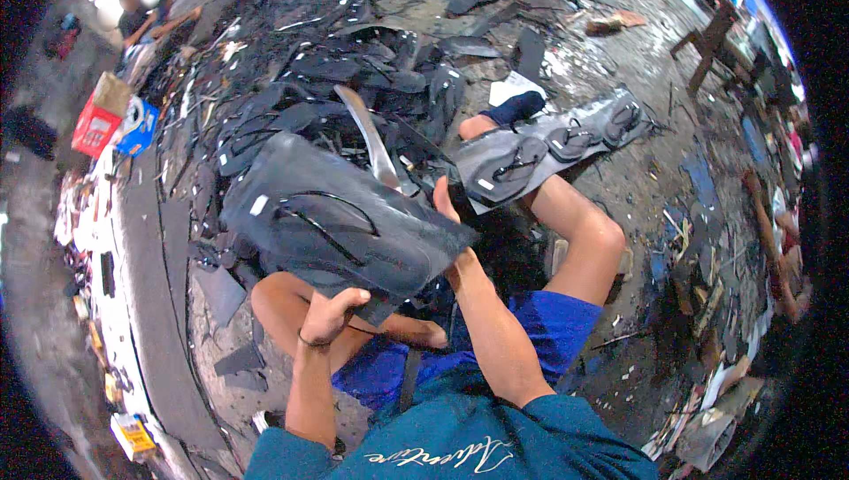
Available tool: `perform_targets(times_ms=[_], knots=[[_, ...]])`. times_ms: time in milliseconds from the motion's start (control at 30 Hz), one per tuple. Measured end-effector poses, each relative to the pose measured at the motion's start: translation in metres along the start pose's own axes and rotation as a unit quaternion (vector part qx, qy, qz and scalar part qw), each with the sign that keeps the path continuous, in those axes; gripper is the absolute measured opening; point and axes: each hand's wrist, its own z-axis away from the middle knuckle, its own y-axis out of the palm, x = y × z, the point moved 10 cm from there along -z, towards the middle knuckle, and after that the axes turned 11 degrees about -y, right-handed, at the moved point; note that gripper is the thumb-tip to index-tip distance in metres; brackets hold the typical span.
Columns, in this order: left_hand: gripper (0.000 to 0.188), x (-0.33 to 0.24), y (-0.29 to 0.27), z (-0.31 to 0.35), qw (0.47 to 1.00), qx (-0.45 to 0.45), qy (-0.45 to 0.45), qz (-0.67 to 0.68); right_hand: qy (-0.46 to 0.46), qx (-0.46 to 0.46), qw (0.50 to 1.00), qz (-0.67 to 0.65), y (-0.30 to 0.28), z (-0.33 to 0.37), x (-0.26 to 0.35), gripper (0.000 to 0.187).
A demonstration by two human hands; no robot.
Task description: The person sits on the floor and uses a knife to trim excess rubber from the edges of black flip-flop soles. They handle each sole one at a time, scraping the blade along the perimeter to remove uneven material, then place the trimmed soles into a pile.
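Observation:
A black rubber sheet [305,184] with a flip-flop shape and a thin strap [340,223] on it is tilted before me. My left hand [332,314] grips its near edge, the thumb on top and the other fingers hidden underneath. At the sheet's right corner is my right hand [453,237], closed round the edge with its thumb pointing up. Just beyond the sheet a curved metal blade [370,137] stands upright, its base hidden. Another grey sheet [541,154] with several strapped flip-flops lies across my right leg.
Dark rubber scraps and loose flip-flops [354,73] are heaped past the blade. A red box [97,122] and a blue box [139,129] stand at the far left. A yellow and white carton [133,436] is at the near left. Other people sit at the far left and right edge.

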Motion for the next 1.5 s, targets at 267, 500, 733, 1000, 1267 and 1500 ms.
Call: perform_targets(times_ms=[267, 500, 733, 1000, 1267, 1500], knots=[[0.074, 0.009, 0.026, 0.039, 0.892, 0.202, 0.155, 0.372, -0.043, 0.075, 0.907, 0.411, 0.052, 0.056, 0.026, 0.04], [0.044, 0.007, 0.033, 0.036, 0.939, -0.13, 0.156, 0.278, -0.193, 0.08, 0.785, 0.583, 0.092, 0.084, 0.074, 0.038], [0.028, 0.011, 0.054, 0.009, 0.865, -0.123, 0.092, 0.479, -0.262, 0.016, 0.505, 0.822, 0.098, 0.22, 0.093, 0.032], [0.03, 0.051, 0.055, 0.014, 0.864, -0.143, -0.012, 0.482, -0.217, 0.008, 0.435, 0.874, 0.042, 0.246, 0.046, 0.032], [0.029, 0.075, 0.042, 0.042, 0.906, -0.094, -0.023, 0.411, -0.007, 0.033, 0.553, 0.832, 0.033, 0.197, 0.02, 0.024], [0.036, 0.103, 0.035, 0.058, 0.902, -0.062, -0.036, 0.425, -0.289, 0.2, 0.458, 0.817, 0.064, 0.155, -0.018, 0.04]])
